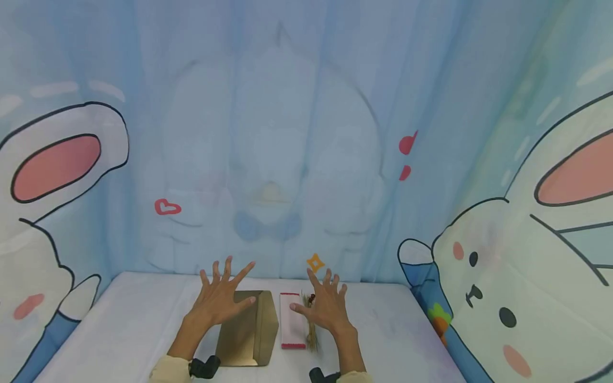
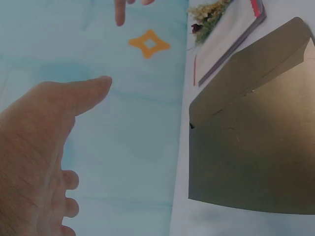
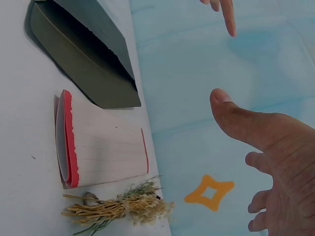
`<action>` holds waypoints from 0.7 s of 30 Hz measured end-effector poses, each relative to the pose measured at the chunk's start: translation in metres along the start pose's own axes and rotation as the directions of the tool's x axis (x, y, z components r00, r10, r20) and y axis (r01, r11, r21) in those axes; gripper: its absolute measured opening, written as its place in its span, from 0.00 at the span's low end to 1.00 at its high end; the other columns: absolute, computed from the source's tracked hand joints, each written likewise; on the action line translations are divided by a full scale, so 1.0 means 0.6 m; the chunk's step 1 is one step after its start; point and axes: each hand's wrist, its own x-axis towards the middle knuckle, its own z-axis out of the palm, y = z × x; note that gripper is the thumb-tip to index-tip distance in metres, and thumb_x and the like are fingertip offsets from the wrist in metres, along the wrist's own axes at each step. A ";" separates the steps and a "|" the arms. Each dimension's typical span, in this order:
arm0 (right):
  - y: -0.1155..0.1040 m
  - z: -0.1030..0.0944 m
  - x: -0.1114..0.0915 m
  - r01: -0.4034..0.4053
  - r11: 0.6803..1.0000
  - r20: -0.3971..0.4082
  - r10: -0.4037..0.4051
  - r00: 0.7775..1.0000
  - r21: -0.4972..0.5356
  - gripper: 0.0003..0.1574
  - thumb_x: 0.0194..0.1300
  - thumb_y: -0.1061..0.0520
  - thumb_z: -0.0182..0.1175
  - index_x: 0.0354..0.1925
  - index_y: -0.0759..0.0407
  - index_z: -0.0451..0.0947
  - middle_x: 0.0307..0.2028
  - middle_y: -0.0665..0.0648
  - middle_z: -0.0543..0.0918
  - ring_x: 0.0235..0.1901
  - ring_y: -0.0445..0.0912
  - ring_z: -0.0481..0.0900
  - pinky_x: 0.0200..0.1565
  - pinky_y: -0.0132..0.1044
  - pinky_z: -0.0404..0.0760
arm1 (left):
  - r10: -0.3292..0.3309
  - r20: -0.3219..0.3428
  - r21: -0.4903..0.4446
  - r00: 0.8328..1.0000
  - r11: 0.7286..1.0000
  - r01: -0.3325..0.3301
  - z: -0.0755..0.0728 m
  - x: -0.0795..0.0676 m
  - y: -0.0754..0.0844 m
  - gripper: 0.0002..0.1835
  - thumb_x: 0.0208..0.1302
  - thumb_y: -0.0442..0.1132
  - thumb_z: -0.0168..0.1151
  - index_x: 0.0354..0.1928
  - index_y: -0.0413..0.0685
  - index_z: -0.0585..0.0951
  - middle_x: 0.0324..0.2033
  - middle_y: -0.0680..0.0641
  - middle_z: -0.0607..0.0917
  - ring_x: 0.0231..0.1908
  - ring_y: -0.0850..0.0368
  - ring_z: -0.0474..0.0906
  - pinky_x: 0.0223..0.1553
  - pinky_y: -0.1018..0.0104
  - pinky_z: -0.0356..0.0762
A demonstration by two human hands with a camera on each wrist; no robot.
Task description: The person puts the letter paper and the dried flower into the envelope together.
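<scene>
Both hands hover over the table with fingers spread, holding nothing. My left hand (image 1: 217, 298) is above the left part of a gold envelope (image 1: 241, 332), whose flap stands partly raised along its right side. In the right wrist view the envelope (image 3: 83, 59) gapes at its opening. My right hand (image 1: 325, 306) is above a folded white paper (image 1: 292, 324) with red edges and a small bundle of dried flowers (image 1: 312, 335). The folded paper (image 3: 108, 142) lies between the envelope and the dried flowers (image 3: 118, 206). The left wrist view shows the envelope (image 2: 256, 132) apart from the left thumb.
A white cloth covers the table (image 1: 392, 335). Behind it hangs a light blue curtain (image 1: 268, 133) with cartoon rabbits at both sides. Black straps (image 1: 205, 367) sit on the wrists.
</scene>
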 end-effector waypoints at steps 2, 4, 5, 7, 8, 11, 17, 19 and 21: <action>0.000 0.002 -0.003 -0.005 1.000 0.004 0.005 1.000 0.002 0.68 0.57 0.27 0.76 0.84 0.54 0.64 0.79 0.86 0.58 0.77 0.87 0.56 0.72 0.87 0.54 | 0.001 0.000 -0.001 1.000 1.000 -0.001 0.003 -0.004 0.000 0.45 0.71 0.65 0.66 0.86 0.63 0.65 0.82 0.22 0.57 0.78 0.08 0.53 0.68 0.06 0.46; 0.001 0.005 -0.004 -0.008 1.000 -0.001 0.008 1.000 0.009 0.68 0.57 0.27 0.77 0.84 0.54 0.64 0.79 0.86 0.59 0.78 0.86 0.57 0.72 0.87 0.55 | 0.003 -0.006 -0.003 1.000 1.000 -0.003 0.005 -0.007 0.001 0.45 0.71 0.63 0.67 0.85 0.62 0.65 0.82 0.22 0.58 0.77 0.08 0.54 0.68 0.06 0.47; 0.000 0.005 -0.004 -0.007 1.000 -0.007 0.007 1.000 0.013 0.68 0.57 0.28 0.77 0.84 0.55 0.64 0.79 0.86 0.59 0.77 0.86 0.57 0.72 0.87 0.55 | 0.005 -0.009 -0.001 1.000 1.000 -0.005 0.006 -0.008 0.001 0.45 0.71 0.62 0.68 0.85 0.62 0.66 0.82 0.22 0.59 0.77 0.08 0.54 0.68 0.06 0.47; 0.000 0.006 -0.004 -0.013 1.000 -0.014 0.014 1.000 0.024 0.66 0.58 0.30 0.78 0.84 0.54 0.65 0.79 0.85 0.60 0.78 0.85 0.58 0.72 0.86 0.55 | 0.007 -0.012 0.008 1.000 1.000 -0.007 0.008 -0.009 0.001 0.44 0.71 0.61 0.68 0.85 0.63 0.66 0.82 0.22 0.59 0.77 0.09 0.55 0.68 0.06 0.48; 0.000 0.007 -0.004 -0.011 1.000 -0.023 0.012 1.000 0.025 0.65 0.59 0.31 0.78 0.84 0.55 0.65 0.78 0.85 0.62 0.78 0.84 0.59 0.72 0.86 0.56 | 0.008 -0.013 0.016 1.000 1.000 -0.008 0.009 -0.010 0.001 0.44 0.71 0.61 0.68 0.85 0.63 0.66 0.81 0.22 0.60 0.77 0.09 0.56 0.68 0.06 0.49; 0.000 0.006 -0.006 -0.019 0.999 -0.042 0.021 0.999 0.037 0.59 0.62 0.35 0.78 0.82 0.56 0.68 0.76 0.83 0.67 0.76 0.81 0.65 0.71 0.83 0.62 | 0.017 -0.009 0.030 1.000 0.999 -0.016 0.016 -0.012 0.003 0.43 0.72 0.62 0.67 0.85 0.64 0.65 0.82 0.23 0.60 0.77 0.10 0.57 0.69 0.07 0.50; -0.001 0.000 -0.014 -0.031 0.997 -0.097 0.038 0.995 0.063 0.39 0.66 0.43 0.77 0.68 0.61 0.84 0.56 0.69 0.91 0.51 0.64 0.91 0.45 0.59 0.89 | 0.037 -0.005 0.028 0.999 0.999 -0.037 0.031 -0.021 0.011 0.41 0.73 0.60 0.67 0.85 0.65 0.66 0.81 0.22 0.61 0.75 0.10 0.60 0.68 0.08 0.53; -0.001 0.002 -0.017 -0.039 0.997 -0.107 0.046 0.993 0.062 0.30 0.67 0.44 0.77 0.59 0.62 0.90 0.44 0.63 0.95 0.39 0.57 0.92 0.34 0.50 0.87 | 0.026 0.017 0.014 1.000 1.000 -0.026 0.036 -0.027 0.016 0.41 0.74 0.58 0.67 0.85 0.65 0.67 0.81 0.22 0.60 0.75 0.10 0.60 0.69 0.09 0.53; -0.002 0.008 -0.022 -0.058 0.997 -0.107 0.064 0.992 0.060 0.25 0.68 0.45 0.76 0.51 0.63 0.92 0.36 0.59 0.95 0.31 0.51 0.89 0.30 0.44 0.82 | 0.017 0.045 -0.011 0.999 1.000 -0.017 0.044 -0.035 0.021 0.39 0.75 0.57 0.67 0.84 0.65 0.67 0.81 0.22 0.60 0.75 0.10 0.60 0.69 0.09 0.52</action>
